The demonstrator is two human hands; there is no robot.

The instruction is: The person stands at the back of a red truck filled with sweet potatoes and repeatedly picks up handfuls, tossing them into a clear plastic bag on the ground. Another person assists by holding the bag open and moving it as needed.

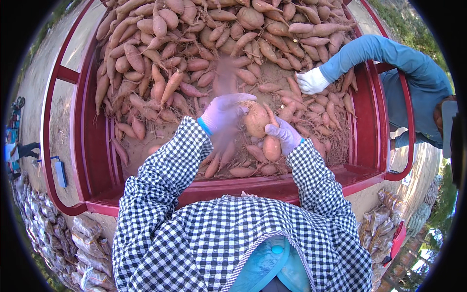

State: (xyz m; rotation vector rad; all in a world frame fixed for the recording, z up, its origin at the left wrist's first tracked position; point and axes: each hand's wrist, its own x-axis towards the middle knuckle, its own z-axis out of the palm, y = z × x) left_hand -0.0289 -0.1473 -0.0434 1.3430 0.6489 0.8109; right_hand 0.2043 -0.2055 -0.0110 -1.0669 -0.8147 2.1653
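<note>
Over the front part of a red metal truck bed, both my hands wear pale purple gloves. My left hand is at the left side of a large round sweet potato; blur hides whether its fingers grip. My right hand holds sweet potatoes from the right: its thumb and fingers are against a slim one and a smooth oval one, which hangs just below the round one. Loose sweet potatoes with stringy roots lie under and around my hands.
A big heap of sweet potatoes fills the far bed. At the right, a co-worker's white-gloved hand reaches in over the red side rail. Filled bags lie on the ground at lower left, more at lower right.
</note>
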